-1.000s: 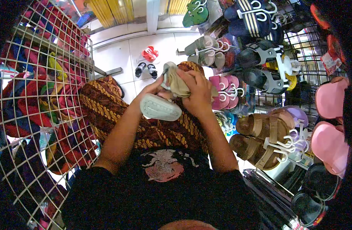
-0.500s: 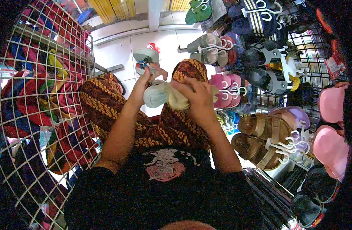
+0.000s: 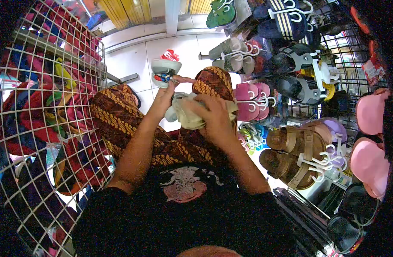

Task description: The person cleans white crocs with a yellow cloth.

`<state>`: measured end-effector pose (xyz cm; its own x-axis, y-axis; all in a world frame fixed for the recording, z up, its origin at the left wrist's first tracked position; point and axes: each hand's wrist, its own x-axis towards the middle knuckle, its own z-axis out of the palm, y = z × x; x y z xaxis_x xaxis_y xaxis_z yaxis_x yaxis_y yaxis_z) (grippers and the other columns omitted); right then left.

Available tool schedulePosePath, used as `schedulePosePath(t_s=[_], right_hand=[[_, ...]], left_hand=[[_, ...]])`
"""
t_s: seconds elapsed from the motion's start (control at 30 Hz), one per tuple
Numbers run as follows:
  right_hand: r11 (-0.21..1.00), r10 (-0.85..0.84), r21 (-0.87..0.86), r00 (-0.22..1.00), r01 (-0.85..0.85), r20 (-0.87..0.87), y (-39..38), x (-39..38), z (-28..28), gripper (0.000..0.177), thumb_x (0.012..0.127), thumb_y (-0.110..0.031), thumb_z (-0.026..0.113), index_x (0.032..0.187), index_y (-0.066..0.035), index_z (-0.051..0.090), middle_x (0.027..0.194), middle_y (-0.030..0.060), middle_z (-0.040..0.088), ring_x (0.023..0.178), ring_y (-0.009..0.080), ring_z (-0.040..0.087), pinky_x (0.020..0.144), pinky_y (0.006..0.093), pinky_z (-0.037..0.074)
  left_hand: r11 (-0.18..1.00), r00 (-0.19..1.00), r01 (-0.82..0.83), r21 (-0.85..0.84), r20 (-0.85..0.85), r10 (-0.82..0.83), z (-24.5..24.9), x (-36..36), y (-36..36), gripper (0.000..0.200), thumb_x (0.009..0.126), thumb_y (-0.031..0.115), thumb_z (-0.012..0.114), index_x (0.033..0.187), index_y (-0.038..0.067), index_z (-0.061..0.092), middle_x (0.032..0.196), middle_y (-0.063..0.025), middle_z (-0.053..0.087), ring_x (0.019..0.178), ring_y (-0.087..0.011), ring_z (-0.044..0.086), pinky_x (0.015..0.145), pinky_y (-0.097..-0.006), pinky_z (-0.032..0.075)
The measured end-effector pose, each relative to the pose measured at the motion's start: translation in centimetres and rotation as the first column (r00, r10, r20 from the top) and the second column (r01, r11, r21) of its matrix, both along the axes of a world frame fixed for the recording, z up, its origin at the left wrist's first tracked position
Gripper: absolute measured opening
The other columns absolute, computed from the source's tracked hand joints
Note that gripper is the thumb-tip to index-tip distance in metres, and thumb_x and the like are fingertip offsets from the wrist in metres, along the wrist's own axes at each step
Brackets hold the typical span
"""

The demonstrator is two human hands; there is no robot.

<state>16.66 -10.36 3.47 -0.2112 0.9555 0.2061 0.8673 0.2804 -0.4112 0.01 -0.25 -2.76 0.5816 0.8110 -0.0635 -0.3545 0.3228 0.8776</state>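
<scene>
The light is bright at the top, where the white floor (image 3: 134, 64) shines so much that parts look washed out. The black shirt (image 3: 183, 222) at the bottom is dark and full of tiny colored specks. The picture bends like a bowl, so the wire rack (image 3: 55, 98) curves, and the corners go black. The cloth (image 3: 190, 115) looks a bit smeary, maybe from moving. White glare also pokes through the rack. The brown sandals (image 3: 291, 156) look fairly clear.
</scene>
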Motion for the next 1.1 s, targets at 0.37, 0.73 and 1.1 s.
schedulePosePath(t_s=[0.37,0.73,1.1], right_hand=[[0.989,-0.141,-0.03,0.989,0.143,0.04,-0.5,1.2,-2.9,0.067,0.063,-0.005,0.073,0.127,-0.018,0.059,0.12,0.0069,0.056,0.114,0.027,0.053,0.098,0.0445,0.037],[0.942,-0.335,0.055,0.924,0.33,0.187,-0.5,2.6,-5.8,0.073,0.06,-0.003,0.07,0.128,-0.024,0.058,0.112,0.0041,0.055,0.11,0.0254,0.052,0.099,0.0451,0.032],[0.918,-0.39,0.204,0.872,0.341,0.296,-1.2,1.4,-4.9,0.066,0.061,-0.007,0.07,0.124,-0.022,0.061,0.112,0.0024,0.056,0.11,0.0248,0.053,0.098,0.0443,0.032]], left_hand=[[0.997,0.987,-0.051,-0.053,0.151,0.059,-1.3,-0.3,-0.1,0.048,0.102,0.052,0.026,0.115,0.01,0.046,0.115,-0.0163,0.062,0.105,-0.0224,0.063,0.086,-0.0344,0.054],[0.758,0.906,-0.305,-0.577,0.069,0.417,-4.9,0.0,3.5,0.026,0.099,0.034,0.051,0.107,0.011,0.059,0.091,-0.0034,0.059,0.077,-0.0159,0.059,0.071,-0.0321,0.052],[0.768,0.941,-0.302,-0.565,-0.046,0.336,-4.2,-0.6,2.8,0.038,0.094,0.034,0.058,0.122,0.01,0.057,0.084,-0.003,0.056,0.064,-0.0121,0.055,0.058,-0.0265,0.048]])
